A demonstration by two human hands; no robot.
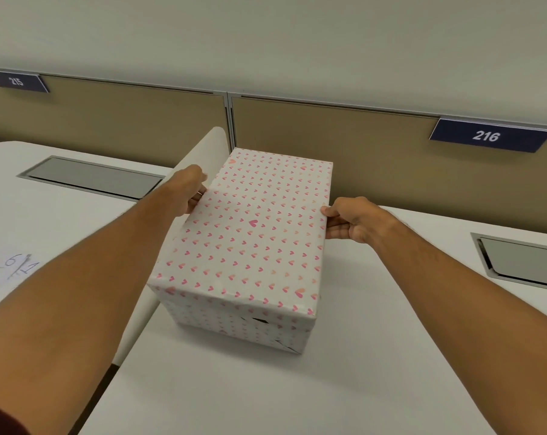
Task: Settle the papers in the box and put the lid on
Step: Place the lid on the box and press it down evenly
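A white box (234,328) wrapped in pink-heart paper stands on the white desk (266,387), its matching lid (253,230) sitting on top and covering it. My left hand (190,189) grips the lid's left long edge, fingers curled under the rim. My right hand (350,219) pinches the lid's right long edge, thumb on top. The papers are hidden inside the box. Small tears in the wrapping show on the box's front face.
A white curved divider (200,152) stands just left of the box. Grey cable hatches (90,175) (523,262) are set into the desks. A sheet with handwriting (2,271) lies at far left. Tan partition panels with plates 215 (16,81) and 216 (485,136) run behind.
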